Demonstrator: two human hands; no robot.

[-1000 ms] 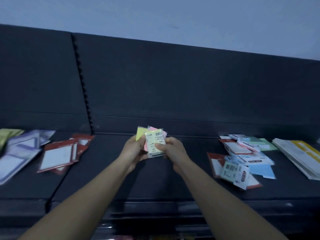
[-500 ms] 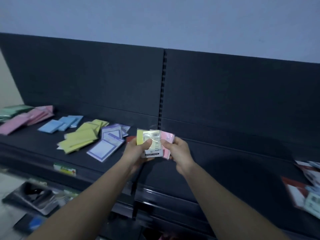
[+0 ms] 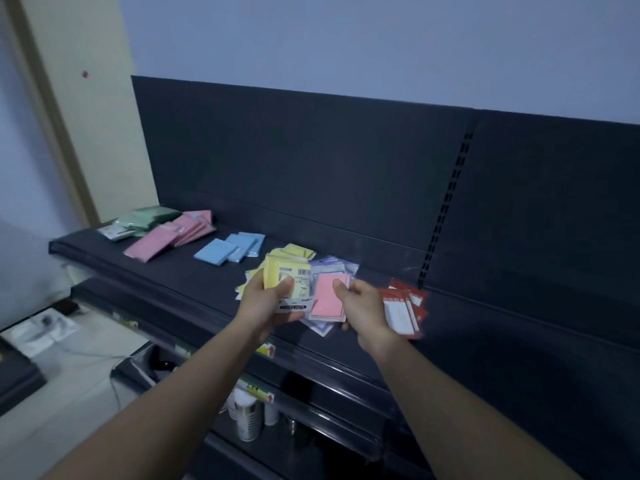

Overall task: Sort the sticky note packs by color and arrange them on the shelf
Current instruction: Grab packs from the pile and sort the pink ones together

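Two flat, film-wrapped packs held above the dark matte shelf (image 3: 180, 271).
The left hand (image 3: 266, 301) has its grip curled round a yellow pack (image 3: 275, 275) with a white barcode label, and the right hand (image 3: 363, 303) grip pinches a glossy pink pack (image 3: 327, 301). On the shelf lie a green pile (image 3: 149, 216), pink pile (image 3: 166, 237), blue pile (image 3: 227, 251), yellow pile (image 3: 299, 252), lilac pile (image 3: 332, 266) and red-edged cards (image 3: 403, 308).

Pink pack (image 3: 327, 297) pulled clear of yellow pack (image 3: 273, 276), now in right hand (image 3: 363, 304) alone, left hand (image 3: 265, 306) gripping the yellow one
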